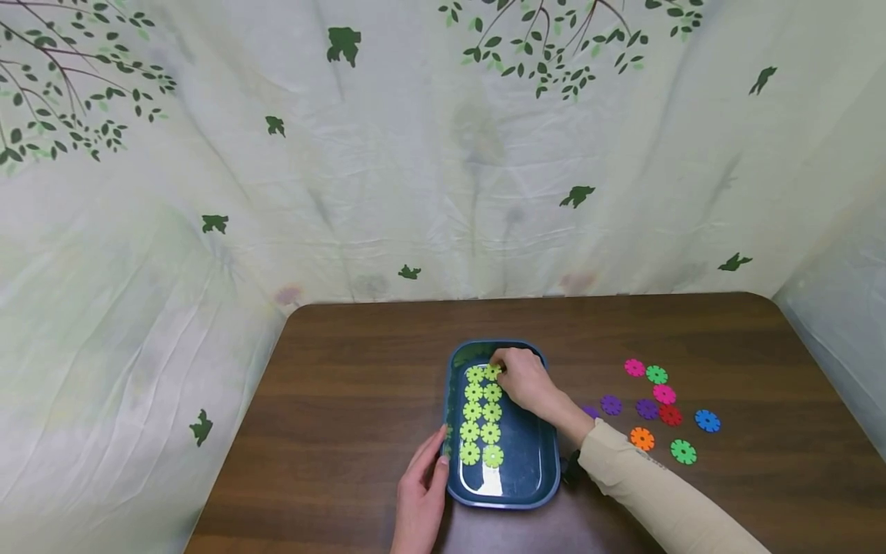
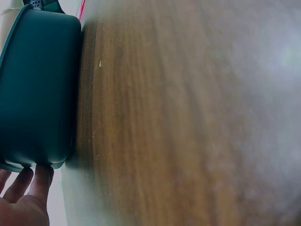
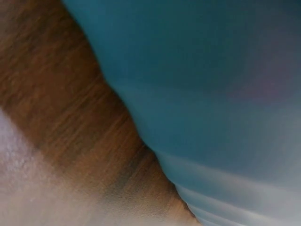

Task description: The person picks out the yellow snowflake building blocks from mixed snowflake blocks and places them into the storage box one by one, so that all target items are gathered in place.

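Note:
A dark blue tray (image 1: 529,462) with a raised rim lies on the table. Inside, yellow-green flower-shaped discs (image 1: 491,433) form two columns along its left half. My right hand (image 1: 526,381) reaches over the tray's right side, its curled fingertips at the top disc (image 1: 492,372) of the second column, partly covering it. Against the tray's left wall rests my left hand (image 1: 422,488), fingers fairly straight. The left wrist view shows those fingertips (image 2: 41,181) touching the tray's outer wall (image 2: 37,89). In the right wrist view the tray side (image 3: 188,117) fills much of the picture, blurred.
Right of the tray, loose flower discs are scattered on the wooden table (image 1: 346,415): pink (image 1: 634,368), green (image 1: 683,452), purple (image 1: 611,405), red (image 1: 670,415), orange (image 1: 642,438) and blue (image 1: 707,421). My right sleeve (image 1: 664,488) passes near them. A leaf-printed cloth (image 1: 415,154) hangs behind.

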`<state>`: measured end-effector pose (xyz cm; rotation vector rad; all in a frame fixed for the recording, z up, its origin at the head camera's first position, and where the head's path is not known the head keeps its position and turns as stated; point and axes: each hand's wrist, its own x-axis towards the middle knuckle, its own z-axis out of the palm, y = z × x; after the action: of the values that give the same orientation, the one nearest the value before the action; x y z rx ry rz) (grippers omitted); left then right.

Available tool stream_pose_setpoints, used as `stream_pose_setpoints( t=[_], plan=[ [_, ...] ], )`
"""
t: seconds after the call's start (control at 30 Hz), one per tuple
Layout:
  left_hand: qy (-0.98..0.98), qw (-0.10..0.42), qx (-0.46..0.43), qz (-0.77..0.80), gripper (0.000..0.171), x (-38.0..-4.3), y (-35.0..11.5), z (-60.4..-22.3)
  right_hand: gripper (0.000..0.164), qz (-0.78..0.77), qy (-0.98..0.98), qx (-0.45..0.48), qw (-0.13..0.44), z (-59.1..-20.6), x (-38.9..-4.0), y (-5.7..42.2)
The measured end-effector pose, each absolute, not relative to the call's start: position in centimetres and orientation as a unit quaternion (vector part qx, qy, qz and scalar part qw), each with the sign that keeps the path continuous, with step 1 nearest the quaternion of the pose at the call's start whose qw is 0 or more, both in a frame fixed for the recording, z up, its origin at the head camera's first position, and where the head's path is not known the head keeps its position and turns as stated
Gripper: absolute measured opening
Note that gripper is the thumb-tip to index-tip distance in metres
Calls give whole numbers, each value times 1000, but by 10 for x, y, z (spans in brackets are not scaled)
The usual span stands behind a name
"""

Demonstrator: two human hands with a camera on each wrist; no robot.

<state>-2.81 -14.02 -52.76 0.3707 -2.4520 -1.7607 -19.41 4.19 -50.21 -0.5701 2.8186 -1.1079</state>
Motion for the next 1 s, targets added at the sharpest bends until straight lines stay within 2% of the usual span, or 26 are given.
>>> stream_pose_setpoints(
  t=[0.63, 1.0],
  plan=[
    [-799, 51, 120, -587, 42, -30, -139, -527, 21, -356, 918, -175, 8, -505, -197, 41],
    [-799, 45, 126, -586, 42, -30, -140, -528, 22, -420, 885, -198, 2, -497, -187, 44]
  ],
)
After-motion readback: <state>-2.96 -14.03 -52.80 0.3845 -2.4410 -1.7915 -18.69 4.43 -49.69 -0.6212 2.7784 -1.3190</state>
